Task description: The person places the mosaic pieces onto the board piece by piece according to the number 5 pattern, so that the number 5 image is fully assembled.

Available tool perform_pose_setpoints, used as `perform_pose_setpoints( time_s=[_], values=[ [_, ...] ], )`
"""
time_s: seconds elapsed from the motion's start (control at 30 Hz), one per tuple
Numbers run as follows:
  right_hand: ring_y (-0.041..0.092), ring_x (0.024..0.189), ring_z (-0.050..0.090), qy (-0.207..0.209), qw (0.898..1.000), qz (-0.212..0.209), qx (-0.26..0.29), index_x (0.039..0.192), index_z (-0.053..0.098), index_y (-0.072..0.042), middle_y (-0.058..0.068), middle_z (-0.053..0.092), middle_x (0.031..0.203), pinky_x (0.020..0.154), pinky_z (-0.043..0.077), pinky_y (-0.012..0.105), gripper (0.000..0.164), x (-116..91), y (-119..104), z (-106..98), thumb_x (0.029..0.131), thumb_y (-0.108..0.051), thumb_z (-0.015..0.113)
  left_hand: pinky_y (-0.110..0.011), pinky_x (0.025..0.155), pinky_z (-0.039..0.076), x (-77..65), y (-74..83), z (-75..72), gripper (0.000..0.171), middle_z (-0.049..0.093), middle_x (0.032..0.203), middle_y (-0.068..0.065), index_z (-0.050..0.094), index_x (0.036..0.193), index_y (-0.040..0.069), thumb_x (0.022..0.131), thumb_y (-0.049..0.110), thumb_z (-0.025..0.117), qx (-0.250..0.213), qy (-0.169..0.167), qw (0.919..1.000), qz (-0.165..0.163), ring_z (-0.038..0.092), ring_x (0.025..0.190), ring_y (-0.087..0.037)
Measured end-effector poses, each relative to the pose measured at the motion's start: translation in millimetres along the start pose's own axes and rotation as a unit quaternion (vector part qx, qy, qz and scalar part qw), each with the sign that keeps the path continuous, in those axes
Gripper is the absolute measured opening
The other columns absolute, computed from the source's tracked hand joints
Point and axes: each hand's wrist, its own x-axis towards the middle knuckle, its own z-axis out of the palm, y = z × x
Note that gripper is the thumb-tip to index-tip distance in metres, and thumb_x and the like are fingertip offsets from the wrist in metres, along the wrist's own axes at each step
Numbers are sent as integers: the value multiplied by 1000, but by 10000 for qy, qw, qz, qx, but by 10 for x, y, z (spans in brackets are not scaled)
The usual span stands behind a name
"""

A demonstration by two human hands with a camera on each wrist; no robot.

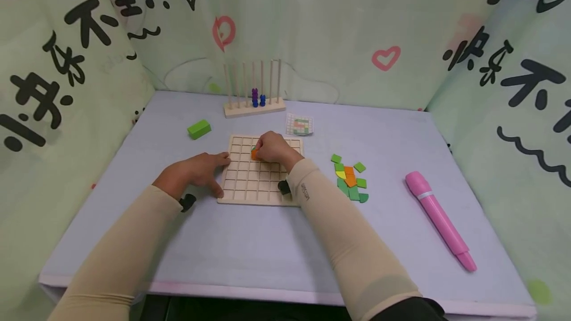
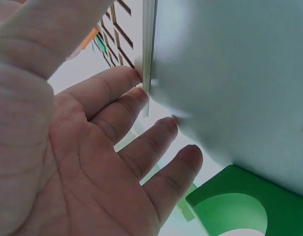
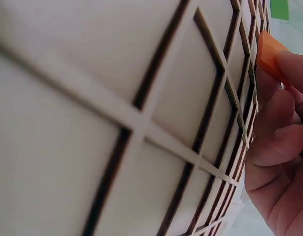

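Observation:
My right hand [image 1: 274, 148] is over the upper part of a wooden grid board [image 1: 245, 182], pinching a small orange tile [image 3: 269, 51] between thumb and fingers. In the right wrist view the tile is tilted against the grid lines. A bit of green tile [image 2: 101, 43] shows beside the orange one in the left wrist view. With fingers spread, my left hand [image 1: 196, 175] rests at the board's left edge; its index and middle fingertips touch the rim, as the left wrist view shows. The right hand hides some of the grid's squares.
Loose green, orange and yellow tiles [image 1: 350, 181] lie right of the board. A pattern card [image 1: 300, 125] and a bead rack [image 1: 232, 111] stand behind it. Left of these is a green block [image 1: 199, 129]; a thick pink pen [image 1: 441, 219] lies far right.

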Motion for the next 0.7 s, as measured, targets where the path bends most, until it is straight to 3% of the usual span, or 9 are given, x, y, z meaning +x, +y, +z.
perform_pose_setpoints(
  time_s=[0.33,0.5,0.7],
  values=[
    [20,80,53,50,9997,50,-245,94,73,-8,9,73,104,70,45,29,12,33,-38,58,97,-12,63,-59,124,28,-1,18,1,103,20,174,-8,36,162,8,80,34,92,11,13,10000,-54,26,156,-44],
    [22,84,58,69,9993,271,-234,89,72,-11,6,72,102,74,49,34,11,-9,-86,50,97,-13,64,-59,124,28,2,11,5,103,20,174,-8,36,162,9,79,34,92,-10,33,10000,-59,26,156,-44],
    [23,94,63,90,9978,471,-463,101,74,-14,4,72,109,82,56,42,12,-27,-131,63,101,-18,63,-60,124,28,6,-4,8,104,20,174,-7,36,162,10,79,34,92,-21,51,10000,-61,25,156,-45]
  ],
)
